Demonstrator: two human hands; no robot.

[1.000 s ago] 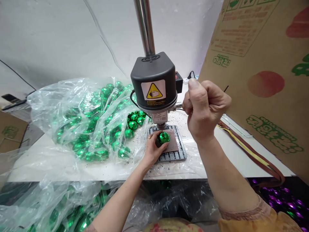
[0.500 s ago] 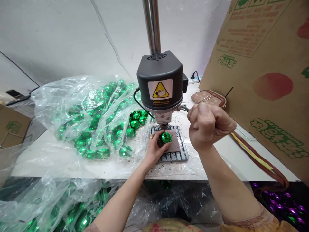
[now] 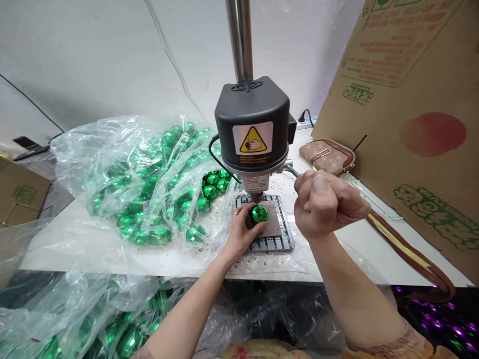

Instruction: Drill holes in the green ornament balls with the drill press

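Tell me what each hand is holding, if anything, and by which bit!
The left hand holds a ball round its left side. The right hand seems closed round the outer end of the lever, which it hides.

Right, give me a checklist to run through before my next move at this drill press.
1. Green ball held by left hand: ok.
2. Ball below the chuck: ok, by this view.
3. Right hand on the lever: ok, fist closed around its end.
4. Base plate clean: not ok, dark specks lie on it.
5. Left hand safely clear of the chuck: cannot tell, it sits close by.
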